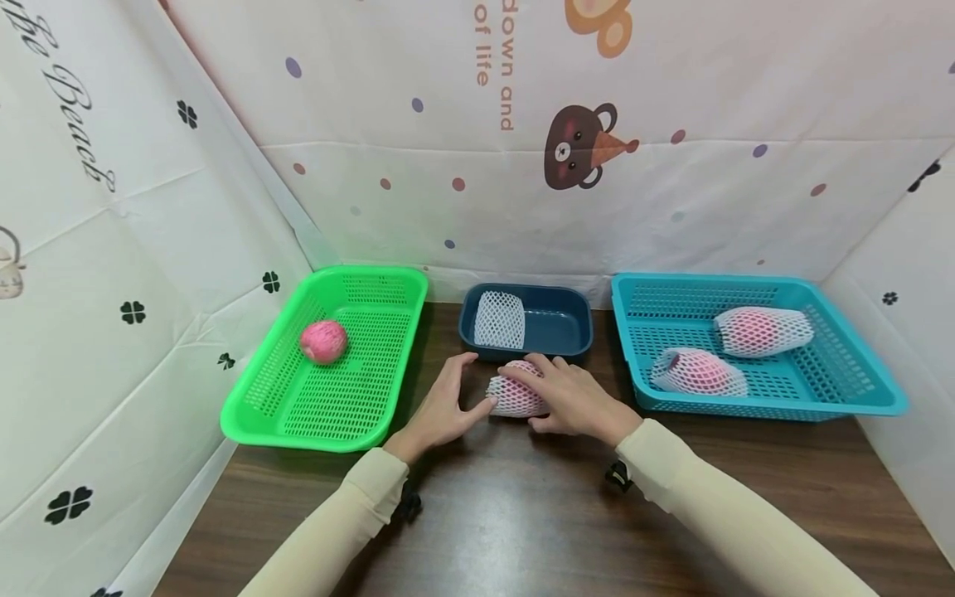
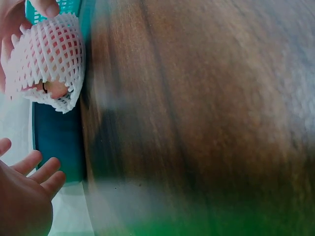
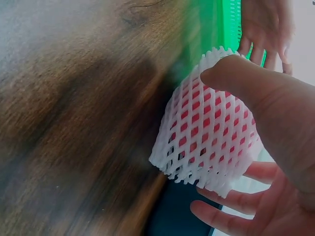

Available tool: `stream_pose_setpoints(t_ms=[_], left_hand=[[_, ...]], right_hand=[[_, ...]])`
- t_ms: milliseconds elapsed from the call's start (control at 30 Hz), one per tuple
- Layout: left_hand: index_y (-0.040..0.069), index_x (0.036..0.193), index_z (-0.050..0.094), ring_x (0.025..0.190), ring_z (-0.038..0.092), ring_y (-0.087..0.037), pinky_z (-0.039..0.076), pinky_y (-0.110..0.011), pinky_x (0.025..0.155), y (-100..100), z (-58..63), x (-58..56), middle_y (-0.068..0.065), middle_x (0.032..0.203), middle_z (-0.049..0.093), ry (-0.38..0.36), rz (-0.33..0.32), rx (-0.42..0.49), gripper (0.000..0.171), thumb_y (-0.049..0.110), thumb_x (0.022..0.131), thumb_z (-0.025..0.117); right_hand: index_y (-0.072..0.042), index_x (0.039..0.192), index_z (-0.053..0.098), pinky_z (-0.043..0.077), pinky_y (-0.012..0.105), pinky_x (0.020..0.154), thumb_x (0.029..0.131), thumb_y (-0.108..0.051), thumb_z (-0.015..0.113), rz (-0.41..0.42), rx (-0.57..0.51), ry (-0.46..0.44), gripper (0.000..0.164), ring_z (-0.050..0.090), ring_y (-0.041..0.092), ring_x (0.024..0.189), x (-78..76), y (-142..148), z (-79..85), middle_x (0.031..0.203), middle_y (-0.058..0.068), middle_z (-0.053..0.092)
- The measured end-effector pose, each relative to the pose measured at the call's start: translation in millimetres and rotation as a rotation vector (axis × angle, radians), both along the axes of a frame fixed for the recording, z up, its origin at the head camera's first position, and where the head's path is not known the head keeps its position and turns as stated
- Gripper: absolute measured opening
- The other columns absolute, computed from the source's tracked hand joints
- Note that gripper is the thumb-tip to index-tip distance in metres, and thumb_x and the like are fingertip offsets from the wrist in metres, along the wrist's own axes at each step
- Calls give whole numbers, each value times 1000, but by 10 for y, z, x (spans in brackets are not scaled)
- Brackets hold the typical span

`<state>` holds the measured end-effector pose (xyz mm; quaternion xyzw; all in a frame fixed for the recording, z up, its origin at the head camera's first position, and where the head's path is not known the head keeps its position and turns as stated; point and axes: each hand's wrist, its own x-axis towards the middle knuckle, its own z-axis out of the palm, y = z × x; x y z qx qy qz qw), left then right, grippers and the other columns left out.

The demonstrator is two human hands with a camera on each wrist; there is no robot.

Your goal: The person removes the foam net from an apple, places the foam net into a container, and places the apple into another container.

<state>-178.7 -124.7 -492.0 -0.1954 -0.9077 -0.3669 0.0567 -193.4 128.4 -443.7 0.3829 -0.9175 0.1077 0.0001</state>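
Observation:
An apple in a white foam net sleeve (image 1: 516,391) is in front of the dark blue tub, above the wooden table. My right hand (image 1: 570,396) holds it, thumb on the near side and fingers over the top and far side. A stem shows through the sleeve's end in the left wrist view. My left hand (image 1: 442,408) stands just left of the sleeve, fingers spread and holding nothing, thumb tip close to its left end. In the left wrist view a gap parts the left hand (image 2: 29,191) from the sleeved apple (image 2: 51,56).
A bare apple (image 1: 324,342) lies in the green basket (image 1: 403,373) at left. The dark blue tub (image 1: 559,332) holds a flat white foam net (image 1: 500,320). At right, a blue basket (image 1: 768,406) holds two net-sleeved apples (image 1: 763,332). Patterned cloth (image 1: 477,207) hangs behind.

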Motion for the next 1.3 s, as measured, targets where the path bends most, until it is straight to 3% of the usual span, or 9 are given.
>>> stream_pose_setpoints(t_ms=[500, 767, 1033, 1300], left_hand=[[8, 147, 33, 129, 44, -28, 39, -45, 105, -16, -24, 12, -6, 143, 39, 12, 7, 15, 81, 54, 87, 64], [10, 146, 33, 130, 44, -30, 37, -45, 107, -37, -19, 7, -7, 143, 40, 12, -8, 32, 74, 47, 90, 63], [13, 143, 35, 127, 46, -29, 39, -46, 106, -57, -25, -3, -11, 139, 45, 13, -20, 62, 61, 35, 93, 62], [5, 138, 44, 122, 52, -21, 43, -46, 103, -38, -55, -32, -12, 130, 55, 69, -26, 108, 47, 20, 96, 58]], right_hand=[[-34, 151, 34, 51, 57, 81, 75, -44, 81, -40, -37, 108, 90, 55, 33, 108, 63, 90, -56, 142, 11, 46], [-37, 152, 30, 49, 59, 87, 75, -45, 81, -106, -62, 110, 94, 53, 34, 113, 83, 163, -63, 145, 12, 43], [-39, 154, 23, 48, 57, 93, 78, -47, 78, -111, -122, 56, 93, 42, 35, 131, 69, 251, -93, 156, 8, 27], [-38, 156, 12, 45, 53, 98, 79, -50, 76, -97, -217, -26, 101, 31, 32, 142, 75, 348, -163, 164, 1, 3]])
